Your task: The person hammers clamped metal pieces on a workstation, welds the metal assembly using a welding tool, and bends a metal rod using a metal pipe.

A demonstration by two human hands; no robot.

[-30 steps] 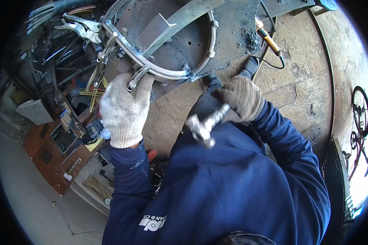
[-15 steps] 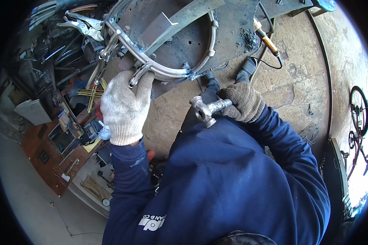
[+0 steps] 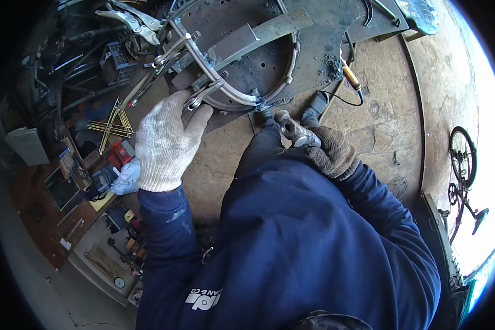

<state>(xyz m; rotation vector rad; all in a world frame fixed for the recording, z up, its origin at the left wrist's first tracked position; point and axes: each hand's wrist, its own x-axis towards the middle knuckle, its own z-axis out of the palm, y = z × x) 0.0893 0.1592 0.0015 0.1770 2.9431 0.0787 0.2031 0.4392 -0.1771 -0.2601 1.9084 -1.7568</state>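
Observation:
My left hand (image 3: pixel 168 143), in a white knit glove, is at the near edge of a metal workpiece. Its thumb and fingers are apart, on either side of the looped end of a metal clamp-like piece (image 3: pixel 206 94). The fingertips are partly hidden by the metal, and I cannot tell whether they touch it. That piece sits across a curved steel ring (image 3: pixel 225 88) on a dark steel plate (image 3: pixel 313 60). My right hand (image 3: pixel 334 154), in a brown-grey glove, is closed around the handle of a hammer (image 3: pixel 297 132), close to its head, in front of my body.
Locking pliers (image 3: pixel 129 22) grip the ring's left side. A flat curved steel strip (image 3: pixel 280 34) lies across the plate. An orange-handled tool (image 3: pixel 351 76) with a cable is at the plate's right edge. Yellow rods (image 3: pixel 113 125) lie left; a bicycle (image 3: pixel 463 165) stands right.
The view has shifted, moving the workpiece slightly right in it. My left hand has drawn back a little from the clamp-like piece. The hammer has turned in my right hand, its head now pointing up-left.

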